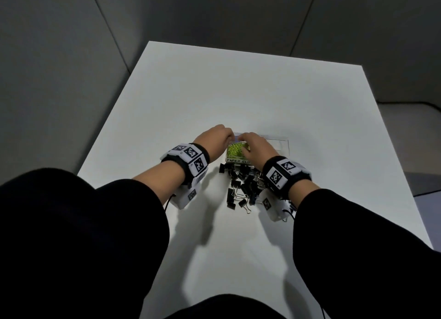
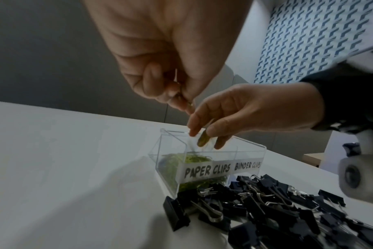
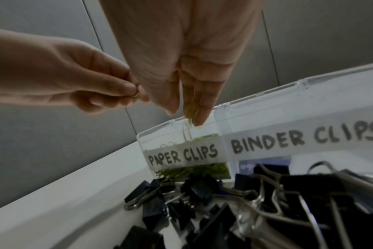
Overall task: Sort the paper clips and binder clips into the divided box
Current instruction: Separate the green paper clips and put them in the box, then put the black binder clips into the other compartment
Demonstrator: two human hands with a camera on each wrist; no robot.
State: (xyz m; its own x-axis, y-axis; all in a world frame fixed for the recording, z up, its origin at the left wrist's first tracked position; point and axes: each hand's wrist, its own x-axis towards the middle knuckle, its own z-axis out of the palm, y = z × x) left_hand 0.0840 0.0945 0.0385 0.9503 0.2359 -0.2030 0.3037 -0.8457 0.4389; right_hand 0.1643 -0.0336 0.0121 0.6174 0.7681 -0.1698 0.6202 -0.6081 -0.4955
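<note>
A clear divided box (image 1: 282,144) stands mid-table, labelled "PAPER CLIPS" (image 2: 207,171) on the left and "BINDER CLIPS" (image 3: 305,138) on the right. Green paper clips (image 1: 234,151) fill the left compartment. My right hand (image 2: 204,139) points its fingers down over that compartment and pinches a small bunch of green clips (image 3: 191,110), some dangling below the fingertips. My left hand (image 2: 182,101) hovers just left of it and pinches one paper clip (image 3: 135,95) between thumb and fingers. Black binder clips (image 1: 243,187) lie heaped on the table in front of the box.
The white table (image 1: 191,99) stretches beyond and to both sides of the box. Its edges drop to a grey floor on the left and right. My black sleeves (image 1: 95,211) and wrist cameras (image 1: 188,194) hang over the near part.
</note>
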